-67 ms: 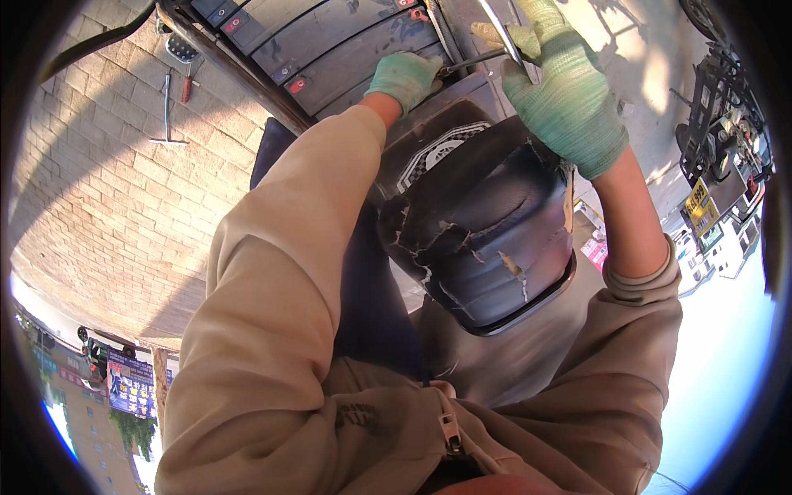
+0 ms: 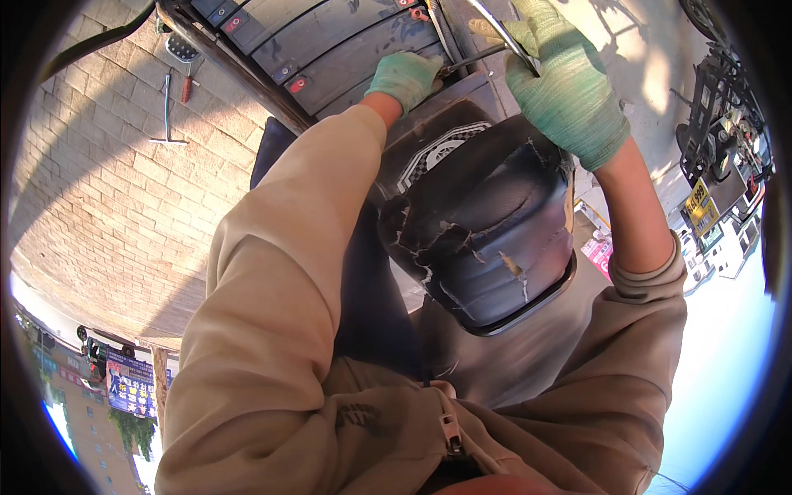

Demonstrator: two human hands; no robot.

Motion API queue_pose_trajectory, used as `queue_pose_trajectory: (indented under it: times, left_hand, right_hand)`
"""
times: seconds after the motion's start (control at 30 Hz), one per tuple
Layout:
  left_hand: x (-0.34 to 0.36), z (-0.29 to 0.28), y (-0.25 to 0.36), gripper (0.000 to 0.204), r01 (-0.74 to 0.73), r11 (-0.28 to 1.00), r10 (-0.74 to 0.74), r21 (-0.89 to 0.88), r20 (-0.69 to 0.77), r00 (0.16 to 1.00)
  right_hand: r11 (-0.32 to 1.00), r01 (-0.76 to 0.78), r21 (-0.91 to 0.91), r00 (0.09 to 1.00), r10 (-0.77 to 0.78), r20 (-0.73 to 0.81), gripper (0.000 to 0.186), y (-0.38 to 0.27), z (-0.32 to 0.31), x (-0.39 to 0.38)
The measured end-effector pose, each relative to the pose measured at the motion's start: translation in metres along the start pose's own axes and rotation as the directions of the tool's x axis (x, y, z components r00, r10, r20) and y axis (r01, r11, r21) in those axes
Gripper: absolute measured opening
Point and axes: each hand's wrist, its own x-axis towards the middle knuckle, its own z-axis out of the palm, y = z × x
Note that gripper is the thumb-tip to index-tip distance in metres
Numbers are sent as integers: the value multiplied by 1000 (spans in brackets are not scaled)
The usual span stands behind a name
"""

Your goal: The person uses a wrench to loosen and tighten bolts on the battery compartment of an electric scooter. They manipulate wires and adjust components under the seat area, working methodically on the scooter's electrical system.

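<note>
My left hand, in a green glove, has its fingers closed around the end of a dark metal rod beside a slatted deck with red fittings. My right hand, also gloved, grips a chrome bar that meets the dark rod near the fingers; part of the bar is hidden by the glove. Below both hands is a cracked black seat, with a dusty dark panel bearing a round checkered emblem just behind it.
On the brick paving at left lie a T-handled tool and a red-handled tool near a pedal. A dark tube runs along the deck. Parked two-wheelers stand along the right.
My right hand has moved slightly up and to the right along with the chrome bar. My left hand looks the same.
</note>
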Motion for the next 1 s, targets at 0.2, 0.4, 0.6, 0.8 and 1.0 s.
queue_pose_trajectory:
  times: [0.2,0.4,0.6,0.8,1.0]
  left_hand:
    - [3,4,-1,28,8,1000,-8,9,16,1000]
    - [2,6,-3,27,0,1000,0,-13,-12,1000]
    - [4,7,-1,26,28,999,-29,-40,-17,999]
    - [1,8,0,22,22,997,-28,-72,-84,996]
    - [2,9,-2,26,20,998,-23,-53,-43,999]
  right_hand:
    - [926,322,198,935,-343,87,24,18,-20,19]
    - [863,391,-320,919,-386,82,19,25,-29,-1]
    - [942,323,-96,939,-332,-95,16,33,-23,-9]
    - [937,339,86,940,-340,-2,22,28,-25,4]
    - [886,284,-366,958,-274,80,9,31,-40,5]
